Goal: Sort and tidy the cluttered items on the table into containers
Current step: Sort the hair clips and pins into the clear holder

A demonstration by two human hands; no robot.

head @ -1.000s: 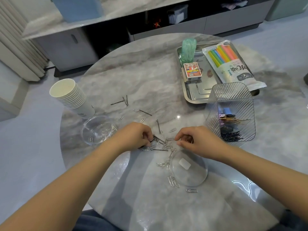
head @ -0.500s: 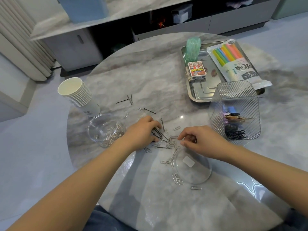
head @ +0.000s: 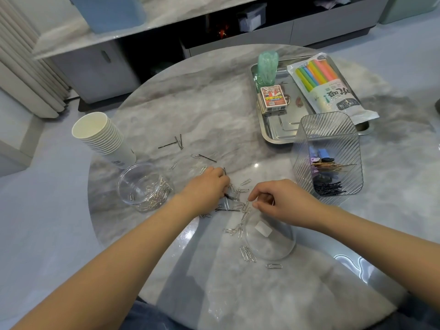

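Silver paper clips and black bobby pins lie scattered on the marble table. My left hand is down on the pile, its curled fingers gripping black bobby pins that stick out beneath it. My right hand hovers just right of the pile, fingers curled and thumb and forefinger pinched, seemingly on paper clips. A clear round jar with paper clips in it stands left of my left hand. A ribbed clear container on the right holds bobby pins and small coloured clips.
The jar's clear lid lies under my right wrist, with more clips beside it. A stack of paper cups stands far left. A steel tray at the back right carries a card box, a straw pack and a green bag.
My left hand has slid a little farther across the pile, over the black bobby pins. My right hand has stayed in place with its fingers curled.
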